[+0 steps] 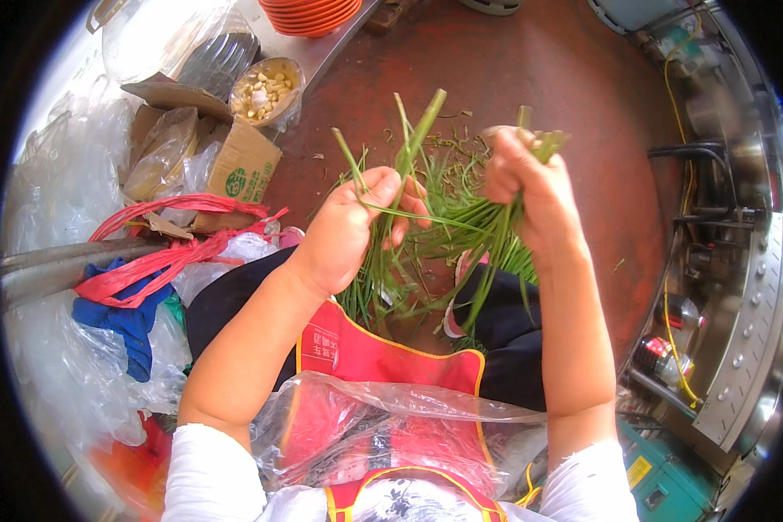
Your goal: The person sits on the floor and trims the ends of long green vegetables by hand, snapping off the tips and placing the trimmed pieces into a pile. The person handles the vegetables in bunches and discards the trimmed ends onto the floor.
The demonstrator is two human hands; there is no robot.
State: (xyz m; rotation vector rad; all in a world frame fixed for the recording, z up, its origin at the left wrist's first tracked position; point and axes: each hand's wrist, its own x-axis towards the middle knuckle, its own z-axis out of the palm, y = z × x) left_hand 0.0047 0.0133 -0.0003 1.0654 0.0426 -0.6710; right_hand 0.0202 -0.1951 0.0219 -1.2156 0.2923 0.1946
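My left hand (pixel 372 209) pinches several long green stalks (pixel 424 127) between thumb and fingers, with their cut ends pointing up and away. A fist is closed around a thicker bunch of leafy green stems (pixel 548 145): my right hand (pixel 528 176). Long leaves hang from that bunch down over my right knee. One thin stem stretches across the gap between the two hands. Under them, a loose heap of green leaves and trimmings (pixel 457 163) lies on the reddish floor between my legs; the hands hide part of it.
To the left are a cardboard box (pixel 248 163), a bowl of peeled garlic cloves (pixel 267 91), pink plastic strips (pixel 169 261) and clear plastic bags (pixel 65 176). Stacked orange plates (pixel 310 16) stand at the top. A metal rack with bottles (pixel 662 359) and a teal case (pixel 665 466) line the right.
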